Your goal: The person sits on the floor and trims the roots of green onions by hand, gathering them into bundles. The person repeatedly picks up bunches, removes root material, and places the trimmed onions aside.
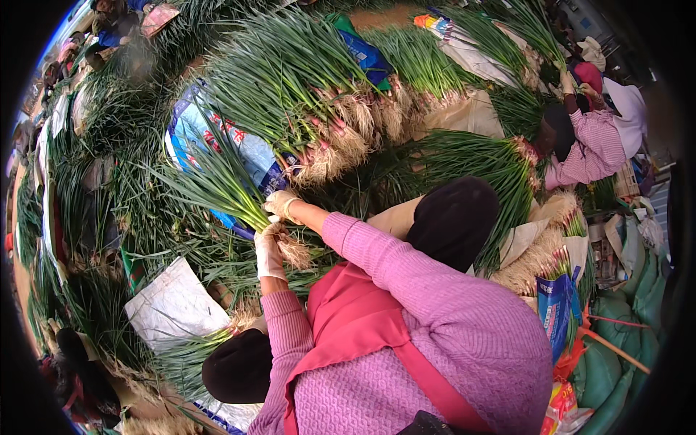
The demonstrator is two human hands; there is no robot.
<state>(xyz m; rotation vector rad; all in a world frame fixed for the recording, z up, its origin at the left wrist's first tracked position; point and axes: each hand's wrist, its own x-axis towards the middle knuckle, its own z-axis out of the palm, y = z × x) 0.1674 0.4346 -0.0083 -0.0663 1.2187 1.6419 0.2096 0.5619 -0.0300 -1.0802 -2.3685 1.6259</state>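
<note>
In my gloved left hand [270, 251] is a small bunch of green allium stalks [239, 202], green garlic or green onions, held near the root end. Its leaves point up and left; pale roots [294, 252] hang below the hand. My gloved right hand [282, 206] is bent against the pale lower stalks, its fingertips hidden. Just beyond lies a large pile of the same plants [293, 92], with pinkish bulbs and roots towards me. A blue and white printed plastic sack [247, 149] lies partly under that pile.
Loose leaves [179, 228] cover the ground at left, beside a white sack [176, 304]. More plants [473, 168] lie beyond my right knee [454, 223]. Another person [592, 141] sits at the right holding stalks. Green filled sacks [603, 331] and an orange-handled stick [614, 348] are at lower right.
</note>
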